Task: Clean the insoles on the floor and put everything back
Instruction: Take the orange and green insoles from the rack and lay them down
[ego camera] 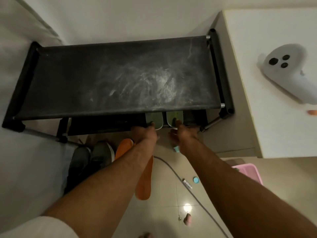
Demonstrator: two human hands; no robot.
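Note:
Two green insoles lie side by side on a lower shelf of the black shoe rack [120, 74], mostly hidden under its dusty top. My left hand [145, 133] pinches the heel of the left green insole [154, 118]. My right hand [183, 133] pinches the heel of the right green insole [175, 117]. Two orange insoles lie on the floor under my left forearm: one [123, 147] beside the shoes, the other [145, 182] nearer me.
Grey shoes [89, 158] stand left of the orange insoles. A grey cable [185, 184], a marker [187, 183], a blue cap [196, 179] and a pink basket [248, 170] lie on the tiled floor. A white cabinet [257, 117] at right carries a white controller [288, 69].

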